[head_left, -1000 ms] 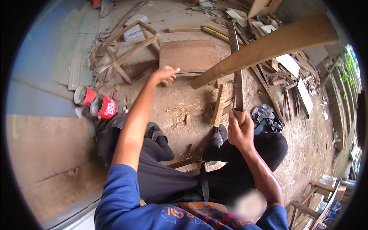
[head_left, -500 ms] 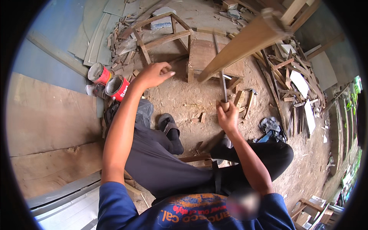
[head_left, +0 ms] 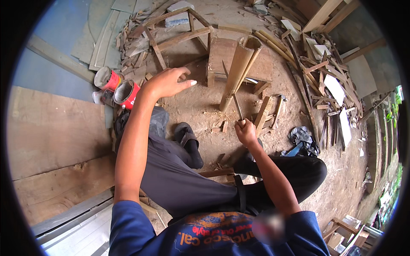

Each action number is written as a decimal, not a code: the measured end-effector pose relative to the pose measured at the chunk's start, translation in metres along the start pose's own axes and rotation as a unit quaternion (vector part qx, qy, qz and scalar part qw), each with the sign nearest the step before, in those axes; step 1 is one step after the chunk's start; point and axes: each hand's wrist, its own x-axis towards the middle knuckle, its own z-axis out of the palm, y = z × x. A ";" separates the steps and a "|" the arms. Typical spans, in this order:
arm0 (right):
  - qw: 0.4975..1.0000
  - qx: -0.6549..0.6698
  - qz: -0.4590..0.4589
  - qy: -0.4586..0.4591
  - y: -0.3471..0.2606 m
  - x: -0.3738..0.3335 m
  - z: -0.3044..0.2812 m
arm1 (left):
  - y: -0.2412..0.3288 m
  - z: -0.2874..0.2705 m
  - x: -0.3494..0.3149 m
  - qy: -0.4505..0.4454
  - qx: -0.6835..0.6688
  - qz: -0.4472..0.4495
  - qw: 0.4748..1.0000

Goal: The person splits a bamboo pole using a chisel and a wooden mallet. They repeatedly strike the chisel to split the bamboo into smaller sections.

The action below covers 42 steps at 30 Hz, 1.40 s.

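Note:
My right hand is closed around the handle of a long-bladed knife. The blade reaches up and to the left across the lower part of a split bamboo piece, and its tip shows on the far-left side. Whether the blade is inside the bamboo or behind it, I cannot tell. The bamboo stands nearly upright in front of a low wooden box-like piece, its top split apart. My left hand hovers to the left of the bamboo, fingers apart and holding nothing.
Two red cans stand at the left by a plywood panel. A wooden frame lies beyond my left hand. A hammer rests beside wood offcuts on the right. Scrap wood piles up farther right, near a crumpled dark plastic bag.
The bamboo has tipped away from me, and its split top now shows over the box-like piece. My right hand has moved slightly left and nearer me, the knife now slanting left. My left hand barely moved.

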 end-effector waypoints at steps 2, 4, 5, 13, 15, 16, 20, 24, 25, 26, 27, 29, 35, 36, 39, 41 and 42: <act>1.000 -0.001 0.007 0.002 -0.005 0.003 -0.003 | 0.002 0.003 0.002 -0.008 -0.021 0.012 1.000; 0.999 0.029 0.003 0.021 -0.006 0.004 -0.006 | 0.004 0.006 0.002 -0.031 0.047 0.010 0.998; 0.996 0.072 -0.011 0.043 -0.005 0.005 -0.008 | 0.006 0.008 0.001 -0.044 0.081 0.007 0.996; 0.949 0.299 -0.065 0.080 -0.096 -0.001 -0.072 | 0.000 0.007 -0.005 -0.048 0.026 -0.012 0.998; 0.953 0.285 -0.067 0.079 -0.081 -0.002 -0.056 | -0.008 0.009 -0.006 -0.048 0.046 -0.018 0.998; 0.956 0.275 -0.066 0.083 -0.065 -0.002 -0.046 | -0.009 0.011 -0.002 -0.049 0.055 -0.017 0.997; 0.991 0.111 -0.079 0.017 -0.017 -0.015 -0.015 | 0.004 0.009 0.000 -0.059 0.060 -0.036 0.996; 0.987 -0.007 -0.159 0.000 -0.015 -0.020 0.007 | -0.027 0.014 0.022 -0.038 0.005 0.060 0.997; 0.994 -0.008 -0.108 -0.029 -0.017 -0.023 0.000 | -0.010 0.016 0.022 -0.020 -0.019 0.031 0.999; 0.996 -0.005 -0.060 -0.060 -0.020 -0.025 -0.007 | -0.002 0.015 0.026 -0.019 0.048 0.042 0.998; 0.996 -0.002 -0.074 -0.056 -0.018 -0.019 -0.007 | 0.000 0.009 0.024 -0.011 0.048 0.046 0.998; 0.996 -0.004 -0.059 -0.060 -0.013 -0.015 -0.007 | 0.002 0.006 0.021 -0.031 0.011 0.048 0.998; 0.998 0.021 -0.055 -0.016 -0.029 -0.018 -0.019 | -0.008 0.002 0.007 -0.014 0.023 -0.007 1.000; 0.998 0.031 -0.055 -0.020 -0.042 -0.020 -0.025 | -0.014 0.003 0.004 -0.014 0.022 -0.012 1.000; 0.991 0.120 -0.054 -0.004 -0.065 -0.026 -0.040 | -0.017 0.003 -0.001 -0.016 0.038 -0.005 0.999; 0.990 0.132 -0.040 0.004 -0.084 -0.029 -0.049 | -0.017 0.002 -0.005 -0.015 0.046 -0.008 0.999; 0.990 0.138 -0.038 0.007 -0.078 -0.029 -0.044 | -0.017 0.002 -0.007 -0.015 0.051 -0.010 0.999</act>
